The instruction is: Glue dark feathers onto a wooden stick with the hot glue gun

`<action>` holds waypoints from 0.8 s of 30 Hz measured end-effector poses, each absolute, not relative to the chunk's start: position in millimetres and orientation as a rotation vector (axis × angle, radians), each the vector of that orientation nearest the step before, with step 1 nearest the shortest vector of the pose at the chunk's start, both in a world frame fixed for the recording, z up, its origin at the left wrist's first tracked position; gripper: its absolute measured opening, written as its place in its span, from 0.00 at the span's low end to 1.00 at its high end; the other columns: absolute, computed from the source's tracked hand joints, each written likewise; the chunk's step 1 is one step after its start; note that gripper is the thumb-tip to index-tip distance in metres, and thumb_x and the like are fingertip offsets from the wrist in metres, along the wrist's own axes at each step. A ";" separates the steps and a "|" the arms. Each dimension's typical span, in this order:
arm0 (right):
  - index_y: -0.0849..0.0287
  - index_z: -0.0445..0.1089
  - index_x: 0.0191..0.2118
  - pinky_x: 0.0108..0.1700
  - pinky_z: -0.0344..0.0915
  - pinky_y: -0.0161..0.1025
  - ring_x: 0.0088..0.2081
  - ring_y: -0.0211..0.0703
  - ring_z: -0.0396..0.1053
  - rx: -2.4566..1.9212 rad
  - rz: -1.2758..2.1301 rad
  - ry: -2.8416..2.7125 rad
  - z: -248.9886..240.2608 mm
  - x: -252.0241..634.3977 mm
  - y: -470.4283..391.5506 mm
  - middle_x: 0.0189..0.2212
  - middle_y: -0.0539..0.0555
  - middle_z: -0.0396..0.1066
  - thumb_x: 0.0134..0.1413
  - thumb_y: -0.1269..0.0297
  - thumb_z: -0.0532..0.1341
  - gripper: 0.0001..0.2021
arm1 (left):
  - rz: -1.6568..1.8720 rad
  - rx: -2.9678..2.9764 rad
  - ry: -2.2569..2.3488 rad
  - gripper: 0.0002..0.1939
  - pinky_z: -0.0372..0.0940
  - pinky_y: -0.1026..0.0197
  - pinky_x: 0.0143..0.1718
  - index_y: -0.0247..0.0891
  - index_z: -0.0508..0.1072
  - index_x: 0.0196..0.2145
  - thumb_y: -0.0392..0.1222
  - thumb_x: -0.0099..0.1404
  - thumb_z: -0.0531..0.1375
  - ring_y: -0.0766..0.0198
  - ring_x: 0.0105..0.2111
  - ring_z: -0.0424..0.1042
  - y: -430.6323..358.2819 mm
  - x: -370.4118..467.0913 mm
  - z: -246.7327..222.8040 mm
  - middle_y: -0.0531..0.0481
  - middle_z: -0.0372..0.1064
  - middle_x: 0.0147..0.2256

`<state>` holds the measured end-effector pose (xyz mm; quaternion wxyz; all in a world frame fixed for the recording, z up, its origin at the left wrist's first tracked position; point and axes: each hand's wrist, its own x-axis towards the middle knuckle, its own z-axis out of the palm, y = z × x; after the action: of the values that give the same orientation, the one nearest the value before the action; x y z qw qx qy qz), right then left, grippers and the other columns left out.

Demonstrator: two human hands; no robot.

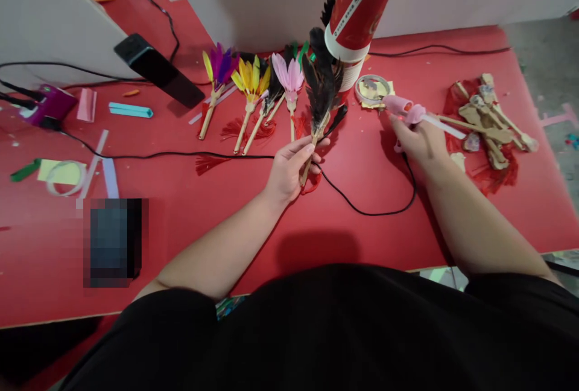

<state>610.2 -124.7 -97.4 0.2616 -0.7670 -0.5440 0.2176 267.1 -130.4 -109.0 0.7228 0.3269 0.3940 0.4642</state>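
Observation:
My left hand (292, 165) is closed round the wooden handle of a black feather fan (322, 86), holding it upright over the red table, with a red tassel hanging by the fingers. My right hand (420, 140) grips a pink hot glue gun (402, 107), a white glue stick poking from its back end. The gun's nozzle points left, over a roll of clear tape (374, 89) on yellow paper. Behind my left hand lie a purple-and-yellow feather fan (217, 77), a yellow one (251, 80) and a pink one (289, 77).
Stacked red-and-white paper cups (362, 8) stand at the back. Wooden handles with red tassels (491, 119) lie in a heap on the right. A black cord (362, 213) loops across the table (217, 210). On the left are a leaning phone (158, 71) and a purple power block (49, 104).

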 end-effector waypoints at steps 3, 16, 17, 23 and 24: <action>0.49 0.74 0.35 0.32 0.64 0.45 0.27 0.50 0.71 -1.993 0.449 -1.581 -93.6 618.3 -134.3 0.20 0.51 0.69 0.75 0.32 0.71 0.27 | 0.988 0.644 0.855 0.16 0.75 0.72 0.28 0.39 0.93 0.53 0.43 0.69 0.81 0.71 0.33 0.82 -129.1 267.0 -103.8 0.40 0.93 0.56; 0.53 0.81 0.43 0.24 0.63 0.38 0.24 0.37 0.65 -1.279 1.379 -1.207 -82.7 506.5 -167.4 0.31 0.50 0.80 0.54 0.24 0.84 0.36 | 0.808 0.942 0.782 0.26 0.76 0.65 0.24 0.40 0.93 0.57 0.56 0.67 0.84 0.67 0.23 0.79 -140.2 278.6 -109.5 0.47 0.90 0.37; 0.53 0.82 0.44 0.26 0.66 0.38 0.26 0.37 0.68 -1.243 1.393 -1.165 -87.1 498.4 -157.5 0.33 0.51 0.82 0.52 0.27 0.86 0.35 | 0.822 0.944 0.796 0.26 0.77 0.64 0.24 0.40 0.93 0.57 0.56 0.68 0.83 0.67 0.24 0.79 -141.0 278.6 -109.2 0.48 0.90 0.37; 0.54 0.84 0.42 0.35 0.78 0.40 0.32 0.42 0.78 -1.246 1.238 -1.137 -99.5 507.9 -133.7 0.33 0.51 0.83 0.50 0.38 0.87 0.28 | 0.928 0.905 0.836 0.21 0.76 0.67 0.25 0.39 0.91 0.58 0.50 0.72 0.80 0.66 0.32 0.83 -136.0 283.0 -113.6 0.42 0.92 0.49; 0.53 0.83 0.42 0.36 0.80 0.41 0.32 0.43 0.78 -1.260 1.189 -1.146 -100.9 513.1 -133.9 0.33 0.51 0.82 0.50 0.37 0.87 0.28 | 0.941 0.910 0.846 0.20 0.75 0.68 0.24 0.39 0.90 0.57 0.49 0.72 0.79 0.66 0.33 0.84 -135.3 284.2 -114.7 0.42 0.92 0.49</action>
<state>513.1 -133.9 -100.9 0.5074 -0.5227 -0.4755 0.4932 284.2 -135.3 -114.7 0.7115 0.4105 0.3814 0.4241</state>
